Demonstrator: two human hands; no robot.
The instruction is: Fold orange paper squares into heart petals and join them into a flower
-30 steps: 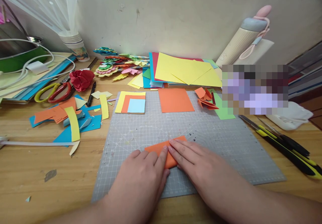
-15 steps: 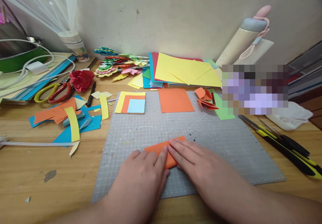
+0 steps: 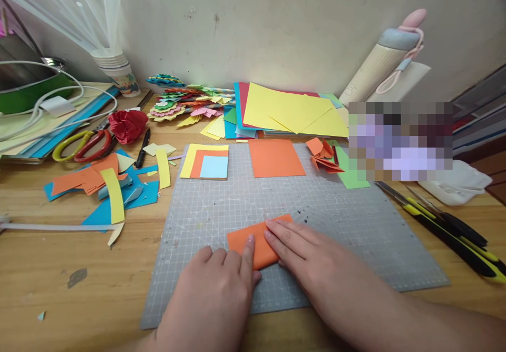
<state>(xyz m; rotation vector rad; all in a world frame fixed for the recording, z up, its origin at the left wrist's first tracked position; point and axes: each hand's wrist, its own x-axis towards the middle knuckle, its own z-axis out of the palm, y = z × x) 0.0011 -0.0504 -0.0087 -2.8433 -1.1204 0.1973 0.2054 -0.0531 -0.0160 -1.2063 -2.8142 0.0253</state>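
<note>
A folded orange paper (image 3: 241, 237) lies slightly slanted on the grey cutting mat (image 3: 197, 209). My left hand (image 3: 217, 283) presses its index fingertip on the middle of the paper, with the other fingers curled and the thumb at the paper's near edge. Flat across the right part of the paper rest the fingers of my right hand (image 3: 312, 252), close together and stretched out. Behind them, an orange square sheet (image 3: 276, 158) lies at the mat's far edge, between a set of stacked squares (image 3: 214, 166) and some folded orange pieces (image 3: 324, 157).
Paper scraps (image 3: 113, 194), scissors (image 3: 93, 144) and a red paper flower (image 3: 127, 125) are at left. Coloured sheets (image 3: 292, 109) and paper flowers (image 3: 169, 104) lie by the wall. A yellow-black cutter (image 3: 446, 236) and a white container (image 3: 454, 183) are on the right.
My left hand has slid left and a little toward me over the orange paper, uncovering more of its middle. My right hand has hardly moved.
</note>
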